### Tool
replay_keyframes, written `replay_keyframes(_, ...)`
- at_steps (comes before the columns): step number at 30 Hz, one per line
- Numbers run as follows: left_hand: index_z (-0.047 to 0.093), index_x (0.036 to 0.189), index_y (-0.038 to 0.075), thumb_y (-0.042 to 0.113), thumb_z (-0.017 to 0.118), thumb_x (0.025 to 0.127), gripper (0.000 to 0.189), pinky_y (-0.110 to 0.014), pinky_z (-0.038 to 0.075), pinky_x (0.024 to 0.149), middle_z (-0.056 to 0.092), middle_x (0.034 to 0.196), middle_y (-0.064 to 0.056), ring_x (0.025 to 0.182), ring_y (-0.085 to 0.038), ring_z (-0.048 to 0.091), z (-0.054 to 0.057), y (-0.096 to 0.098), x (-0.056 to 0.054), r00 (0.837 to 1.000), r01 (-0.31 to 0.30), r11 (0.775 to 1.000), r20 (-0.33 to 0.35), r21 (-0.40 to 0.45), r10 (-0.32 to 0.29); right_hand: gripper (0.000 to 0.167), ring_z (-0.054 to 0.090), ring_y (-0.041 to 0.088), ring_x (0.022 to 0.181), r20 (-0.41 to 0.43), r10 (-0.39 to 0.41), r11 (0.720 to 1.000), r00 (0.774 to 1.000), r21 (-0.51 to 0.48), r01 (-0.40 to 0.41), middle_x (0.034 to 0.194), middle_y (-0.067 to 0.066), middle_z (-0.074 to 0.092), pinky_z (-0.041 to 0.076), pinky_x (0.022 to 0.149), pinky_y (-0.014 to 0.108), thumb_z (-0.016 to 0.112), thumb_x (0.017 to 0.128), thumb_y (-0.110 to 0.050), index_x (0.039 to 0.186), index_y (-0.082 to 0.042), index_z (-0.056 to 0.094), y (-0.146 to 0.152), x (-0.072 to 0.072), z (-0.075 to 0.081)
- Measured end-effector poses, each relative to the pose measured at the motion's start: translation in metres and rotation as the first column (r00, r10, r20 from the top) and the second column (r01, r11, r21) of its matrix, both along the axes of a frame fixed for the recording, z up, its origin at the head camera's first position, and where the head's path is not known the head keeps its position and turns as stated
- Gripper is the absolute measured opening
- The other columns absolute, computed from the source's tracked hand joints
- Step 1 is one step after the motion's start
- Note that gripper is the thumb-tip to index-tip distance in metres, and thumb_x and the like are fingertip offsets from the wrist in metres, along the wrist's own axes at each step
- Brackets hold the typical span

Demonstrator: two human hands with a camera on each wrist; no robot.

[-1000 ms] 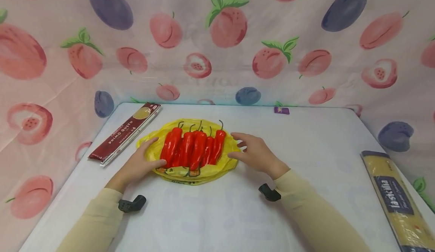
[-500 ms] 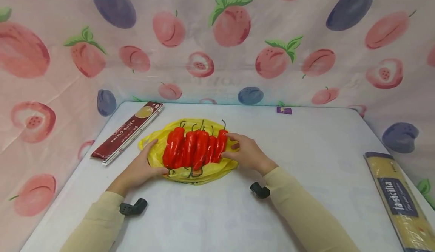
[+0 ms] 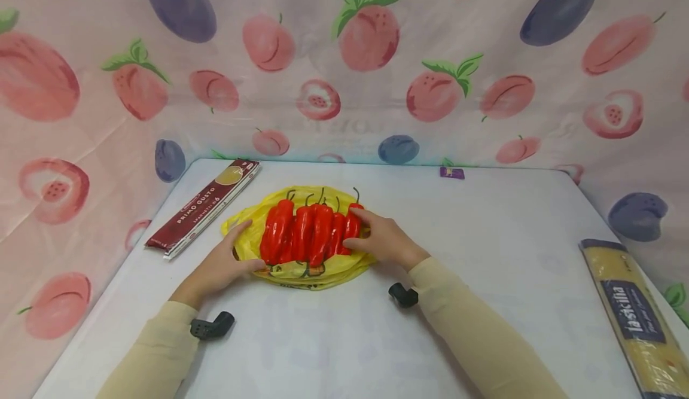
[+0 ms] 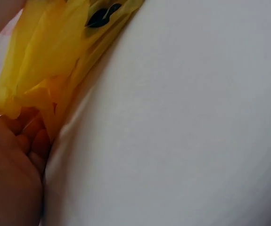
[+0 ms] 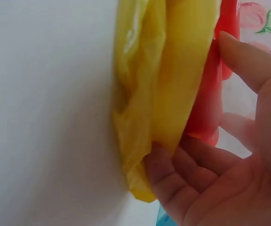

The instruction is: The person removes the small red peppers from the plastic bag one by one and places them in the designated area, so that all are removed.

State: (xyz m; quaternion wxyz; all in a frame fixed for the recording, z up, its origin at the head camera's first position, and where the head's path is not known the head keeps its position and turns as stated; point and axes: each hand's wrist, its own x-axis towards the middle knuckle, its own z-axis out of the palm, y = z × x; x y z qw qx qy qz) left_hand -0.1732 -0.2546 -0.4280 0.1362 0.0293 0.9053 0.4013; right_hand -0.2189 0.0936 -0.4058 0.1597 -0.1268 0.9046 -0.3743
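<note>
Several glossy red peppers (image 3: 304,231) with thin dark stems lie side by side on a crumpled yellow plastic bag (image 3: 242,246). At the bag's left end is my left hand (image 3: 218,267), thumb and fingers spread wide apart; the left wrist view shows its lower fingers by the folds. My right hand (image 3: 384,237) is at the rightmost pepper (image 3: 352,225). In the right wrist view, the thumb touches a red pepper (image 5: 208,101) and other fingers reach under the yellow edge, loosely bent. The undersides of the bag and peppers are hidden.
A maroon spaghetti packet (image 3: 204,207) lies slanted at the back left. Near the right edge is a long pack of yellow pasta (image 3: 630,309). A small purple packet (image 3: 452,173) lies by the back edge of the white table (image 3: 323,339), before a fruit-print curtain (image 3: 344,112).
My right hand has moved left from beside the bag to the rightmost pepper. My left hand stays at the bag's left end. The whole head view has shifted slightly.
</note>
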Motion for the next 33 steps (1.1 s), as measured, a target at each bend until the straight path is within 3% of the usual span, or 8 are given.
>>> replay_keyframes(8, 0.013, 0.161, 0.018, 0.051, 0.080, 0.079, 0.112, -0.070, 0.025, 0.108, 0.020, 0.159, -0.023, 0.141, -0.046, 0.024, -0.001, -0.007, -0.001, 0.999, 0.031, 0.998, 0.007, 0.059, -0.031, 0.078, 0.041, 0.030, 0.134, 0.000, 0.011, 1.000, 1.000, -0.001, -0.011, 0.150, 0.009, 0.044, 0.053, 0.094, 0.044, 0.077, 0.089, -0.034, 0.156, -0.022, 0.038, -0.008, -0.001, 0.000)
replay_keyframes(14, 0.017, 0.161, 0.018, 0.046, 0.079, 0.082, 0.104, -0.069, 0.023, 0.109, 0.022, 0.159, -0.021, 0.142, -0.044, 0.023, -0.002, -0.007, -0.004, 1.000, 0.008, 0.995, -0.012, 0.101, -0.007, 0.073, 0.050, 0.027, 0.118, -0.052, -0.034, 0.999, 0.998, -0.039, 0.032, 0.139, 0.009, 0.050, 0.055, 0.090, 0.039, 0.075, 0.090, -0.025, 0.154, -0.021, 0.040, -0.009, -0.002, 0.003)
replay_keyframes(21, 0.025, 0.159, 0.012, 0.027, 0.076, 0.089, 0.087, -0.056, 0.031, 0.111, 0.027, 0.158, -0.022, 0.141, -0.041, 0.033, -0.002, -0.012, -0.006, 1.000, -0.007, 0.965, -0.021, 0.261, 0.013, 0.069, 0.052, 0.029, 0.120, -0.057, -0.085, 0.990, 0.995, -0.114, 0.078, 0.144, 0.008, 0.048, 0.056, 0.087, 0.039, 0.072, 0.093, -0.021, 0.154, -0.024, 0.039, -0.003, -0.006, 0.011)
replay_keyframes(23, 0.027, 0.158, 0.010, 0.023, 0.074, 0.091, 0.083, -0.047, 0.035, 0.111, 0.028, 0.158, -0.023, 0.141, -0.040, 0.034, -0.003, -0.013, -0.005, 1.000, -0.003, 0.957, -0.026, 0.291, 0.012, 0.070, 0.052, 0.030, 0.121, -0.047, -0.092, 0.986, 0.995, -0.141, 0.085, 0.146, 0.008, 0.046, 0.057, 0.085, 0.039, 0.072, 0.093, -0.020, 0.154, -0.026, 0.039, 0.000, -0.006, 0.014)
replay_keyframes(28, 0.030, 0.157, 0.009, 0.018, 0.073, 0.092, 0.078, -0.030, 0.041, 0.104, 0.030, 0.158, -0.021, 0.141, -0.037, 0.037, -0.002, -0.014, -0.003, 0.999, -0.027, 0.942, -0.008, 0.336, 0.031, 0.070, 0.055, 0.030, 0.117, -0.050, -0.079, 0.980, 0.996, -0.186, 0.068, 0.146, 0.008, 0.046, 0.058, 0.081, 0.038, 0.071, 0.093, -0.019, 0.154, -0.026, 0.039, 0.010, -0.005, 0.024)
replay_keyframes(33, 0.032, 0.156, 0.009, 0.018, 0.073, 0.092, 0.077, -0.029, 0.043, 0.102, 0.029, 0.159, -0.020, 0.140, -0.036, 0.038, -0.003, -0.015, -0.002, 0.999, -0.046, 0.940, -0.002, 0.337, 0.049, 0.070, 0.055, 0.032, 0.118, -0.075, -0.061, 0.983, 0.995, -0.177, 0.047, 0.146, 0.009, 0.046, 0.058, 0.081, 0.041, 0.070, 0.093, -0.020, 0.155, -0.025, 0.037, 0.024, -0.003, 0.032)
